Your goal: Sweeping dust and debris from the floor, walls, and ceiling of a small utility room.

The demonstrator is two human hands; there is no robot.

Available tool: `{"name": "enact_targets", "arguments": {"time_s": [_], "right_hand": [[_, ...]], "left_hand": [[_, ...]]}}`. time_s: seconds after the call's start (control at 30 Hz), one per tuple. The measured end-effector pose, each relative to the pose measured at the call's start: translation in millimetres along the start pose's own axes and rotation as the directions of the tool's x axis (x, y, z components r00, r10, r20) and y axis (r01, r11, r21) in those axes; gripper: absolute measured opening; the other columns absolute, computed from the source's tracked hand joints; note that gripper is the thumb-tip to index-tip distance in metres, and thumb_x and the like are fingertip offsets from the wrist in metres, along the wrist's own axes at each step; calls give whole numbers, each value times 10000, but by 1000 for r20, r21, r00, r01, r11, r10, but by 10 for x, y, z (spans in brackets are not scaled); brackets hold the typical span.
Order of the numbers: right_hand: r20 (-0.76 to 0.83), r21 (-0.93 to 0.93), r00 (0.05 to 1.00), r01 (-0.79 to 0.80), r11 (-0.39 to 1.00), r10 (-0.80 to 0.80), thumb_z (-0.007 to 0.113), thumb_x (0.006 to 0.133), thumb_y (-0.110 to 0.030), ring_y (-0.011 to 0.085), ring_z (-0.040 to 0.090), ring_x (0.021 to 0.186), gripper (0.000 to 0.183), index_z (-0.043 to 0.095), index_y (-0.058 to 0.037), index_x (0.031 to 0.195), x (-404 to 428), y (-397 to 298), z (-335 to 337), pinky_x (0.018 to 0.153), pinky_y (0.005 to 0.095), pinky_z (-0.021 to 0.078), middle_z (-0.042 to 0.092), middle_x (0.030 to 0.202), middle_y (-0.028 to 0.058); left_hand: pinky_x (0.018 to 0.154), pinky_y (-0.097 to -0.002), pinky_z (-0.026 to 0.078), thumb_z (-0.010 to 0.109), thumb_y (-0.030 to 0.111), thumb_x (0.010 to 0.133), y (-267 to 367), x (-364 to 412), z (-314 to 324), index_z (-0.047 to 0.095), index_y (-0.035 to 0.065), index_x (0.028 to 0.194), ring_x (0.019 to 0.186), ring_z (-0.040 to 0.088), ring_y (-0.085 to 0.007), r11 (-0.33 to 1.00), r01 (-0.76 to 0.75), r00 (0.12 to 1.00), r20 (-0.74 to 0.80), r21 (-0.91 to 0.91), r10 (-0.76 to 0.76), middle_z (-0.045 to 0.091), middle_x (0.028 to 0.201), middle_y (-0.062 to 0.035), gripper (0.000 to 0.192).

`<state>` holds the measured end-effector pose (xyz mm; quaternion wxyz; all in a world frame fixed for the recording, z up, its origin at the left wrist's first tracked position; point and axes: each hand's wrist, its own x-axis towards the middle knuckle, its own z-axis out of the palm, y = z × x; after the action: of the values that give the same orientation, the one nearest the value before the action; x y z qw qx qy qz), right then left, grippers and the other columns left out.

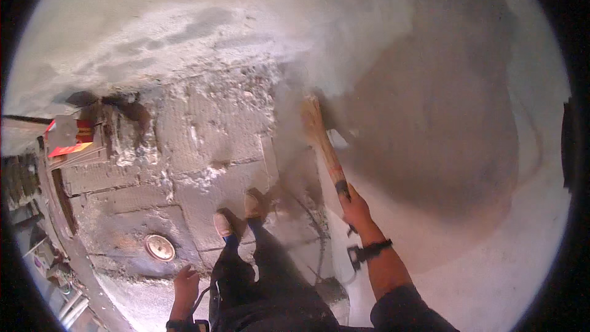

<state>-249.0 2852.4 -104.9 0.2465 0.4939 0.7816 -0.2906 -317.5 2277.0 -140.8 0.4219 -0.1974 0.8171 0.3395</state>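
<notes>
My right hand [356, 207] grips the dark-wrapped end of a straw hand broom [329, 152]. The broom points away from me, its frayed far end blurred beside the pale wall [461, 249] on the right. Whether the bristles touch the floor or the wall cannot be told. A dark band with a buckle-like piece circles my right wrist. Low in the view, my left hand [185, 281] hangs with loosely bent fingers and nothing seen in it. Nearest to it on the floor is a round, pale-faced disc or lid [160, 247] with a reddish rim.
Worn slabs [216, 138] with crumbly whitish debris [249, 83] make up the floor. A red and yellow printed carton [69, 136] stands at the left. A thin cord or hose [315, 226] runs near the right wall. Clutter [55, 276] lies beyond the left ledge [85, 258].
</notes>
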Motion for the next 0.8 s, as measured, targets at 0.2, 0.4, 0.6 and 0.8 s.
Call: {"name": "enact_targets", "arguments": {"time_s": [0.2, 0.4, 0.6, 0.8], "right_hand": [[159, 231, 984, -115, 966, 79, 587, 937, -301, 162, 602, 576, 616, 348, -116, 1474, -1173, -627, -749, 567, 311, 528, 648, 971, 126], [80, 211, 968, 216, 953, -237, 593, 924, -247, 165, 600, 615, 580, 385, -128, 1453, -1862, -1021, -1308, 582, 321, 523, 633, 889, 104], [114, 226, 919, 346, 911, -378, 602, 919, -234, 149, 598, 616, 586, 394, -109, 1452, -2489, -1265, -1587, 570, 314, 514, 640, 870, 91], [156, 312, 850, 441, 842, -503, 625, 919, -252, 150, 619, 741, 593, 402, -101, 1448, -2938, -1555, -1448, 624, 309, 520, 632, 1038, 122]], "left_hand": [[833, -371, 534, 649, 206, 835, 834, 82, -95, 544, 14, 1293, 978, 680, -271, 985, -147, 989, 1, 88, 147, 693, 1077, -172, 508], [869, -370, 525, 659, 268, 844, 1589, -63, -134, 540, 23, 1304, 987, 678, -294, 919, -394, 918, 52, -12, 394, 681, 1117, -175, 534], [880, -340, 511, 617, 282, 919, 2383, -705, -510, 472, -6, 1366, 1050, 633, -218, 862, -428, 859, 173, -270, 481, 643, 1199, -148, 551], [887, -348, 511, 576, 379, 966, 2681, -1191, -630, 426, 19, 1414, 1059, 623, -204, 717, -675, 664, 282, -173, 693, 623, 1230, -138, 594]]}}
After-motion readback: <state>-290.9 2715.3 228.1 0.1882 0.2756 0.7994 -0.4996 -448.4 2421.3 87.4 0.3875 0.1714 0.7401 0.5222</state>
